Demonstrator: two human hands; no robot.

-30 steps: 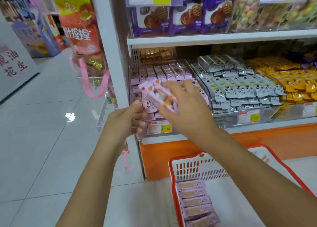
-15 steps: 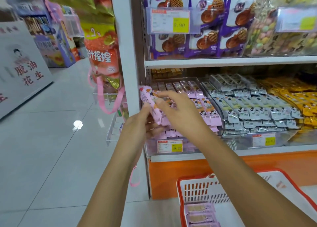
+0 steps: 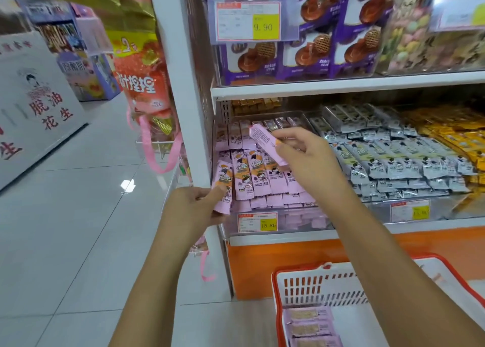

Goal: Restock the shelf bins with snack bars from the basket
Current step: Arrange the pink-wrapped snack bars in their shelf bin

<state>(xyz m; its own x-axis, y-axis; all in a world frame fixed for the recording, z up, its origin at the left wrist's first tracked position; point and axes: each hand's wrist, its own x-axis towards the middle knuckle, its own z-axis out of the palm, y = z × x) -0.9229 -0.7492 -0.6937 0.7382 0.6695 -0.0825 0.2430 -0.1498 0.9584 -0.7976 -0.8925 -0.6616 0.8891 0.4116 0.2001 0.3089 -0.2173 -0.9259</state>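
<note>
Snack bars (image 3: 258,173) in pink wrappers fill the clear shelf bin (image 3: 301,219) | basket (image 3: 328,286) below the shelf holds spare bars (image 3: 307,323) | right grip (image 3: 307,160) pinches the upper bar (image 3: 265,143), tilted above the bin's rows | left grip (image 3: 191,207) pinches the lower bar (image 3: 223,186) at the bin's front-left corner

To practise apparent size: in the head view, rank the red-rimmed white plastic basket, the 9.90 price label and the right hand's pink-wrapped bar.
1. Red-rimmed white plastic basket (nearest, cropped)
2. White-and-yellow 9.90 price label
3. Pink-wrapped bar, partly hidden by the right hand
</note>
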